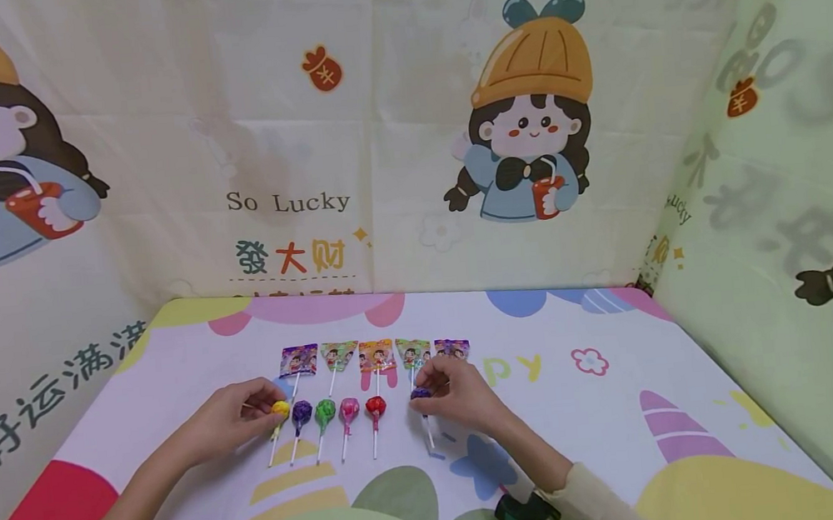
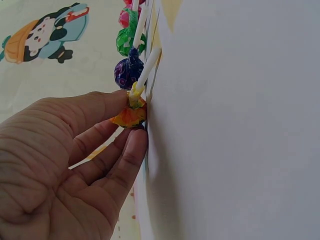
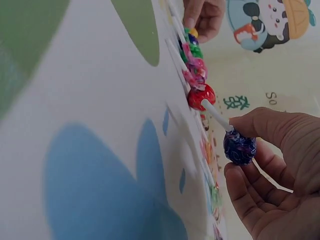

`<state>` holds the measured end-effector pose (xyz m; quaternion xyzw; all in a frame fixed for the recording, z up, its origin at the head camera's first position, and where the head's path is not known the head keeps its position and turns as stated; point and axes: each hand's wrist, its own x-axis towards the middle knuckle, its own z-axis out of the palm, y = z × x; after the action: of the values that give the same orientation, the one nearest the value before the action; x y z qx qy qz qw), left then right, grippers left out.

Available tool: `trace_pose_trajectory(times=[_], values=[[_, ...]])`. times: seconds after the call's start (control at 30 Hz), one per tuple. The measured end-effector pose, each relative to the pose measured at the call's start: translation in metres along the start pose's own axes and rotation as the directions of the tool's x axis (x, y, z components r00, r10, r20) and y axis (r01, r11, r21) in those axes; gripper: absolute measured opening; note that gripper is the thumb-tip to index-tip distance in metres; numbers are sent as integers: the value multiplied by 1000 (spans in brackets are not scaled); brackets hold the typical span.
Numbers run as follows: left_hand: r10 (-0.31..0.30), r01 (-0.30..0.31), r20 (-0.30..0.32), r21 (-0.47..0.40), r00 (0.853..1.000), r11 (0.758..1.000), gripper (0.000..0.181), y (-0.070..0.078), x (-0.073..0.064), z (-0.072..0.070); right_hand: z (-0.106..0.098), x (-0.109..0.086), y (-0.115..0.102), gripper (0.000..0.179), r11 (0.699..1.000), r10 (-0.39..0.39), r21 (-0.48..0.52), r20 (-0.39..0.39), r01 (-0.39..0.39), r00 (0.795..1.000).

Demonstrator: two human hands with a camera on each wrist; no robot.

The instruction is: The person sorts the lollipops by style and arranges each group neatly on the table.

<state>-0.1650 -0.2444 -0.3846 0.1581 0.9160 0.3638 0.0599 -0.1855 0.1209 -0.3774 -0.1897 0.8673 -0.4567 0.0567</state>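
Note:
My left hand [image 1: 230, 420] pinches the wrapped head of a yellow lollipop [image 1: 280, 409] at the left end of a row. In the left wrist view this lollipop [image 2: 131, 114] looks yellow-orange, between thumb and fingers. Beside it in the row lie a dark purple lollipop [image 1: 301, 413], a green lollipop [image 1: 325, 412], a pink lollipop [image 1: 350, 410] and a red lollipop [image 1: 376, 407]. To the right of the red one, my right hand [image 1: 467, 393] pinches a dark blue-purple lollipop [image 3: 240, 146] by its head, its stick pointing towards me in the head view.
Behind the row lie several flat-wrapped lollipops, among them a purple one [image 1: 299, 361], a green one [image 1: 339, 355] and an orange one [image 1: 376, 355]; my right hand partly covers the rightmost. A patterned cloth [image 1: 568, 429] covers the table. Printed curtains [image 1: 415, 168] stand behind and beside it.

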Motion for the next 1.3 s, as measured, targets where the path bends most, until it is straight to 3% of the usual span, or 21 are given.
trace_pose_trajectory(times=[0.47,0.83,1.3], values=[[-5,5,1,-4,1000,1000,23,-1,-1,0,17,4,-6,25,999,44,-13,1,-44,999],[2,-2,3,-4,1000,1000,20,-1,1,1,23,7,-2,24,1000,-11,-16,23,11,1000],[0,0,6,-26,1000,1000,21,0,0,2,27,2,0,25,999,18,-40,24,-17,1000]])
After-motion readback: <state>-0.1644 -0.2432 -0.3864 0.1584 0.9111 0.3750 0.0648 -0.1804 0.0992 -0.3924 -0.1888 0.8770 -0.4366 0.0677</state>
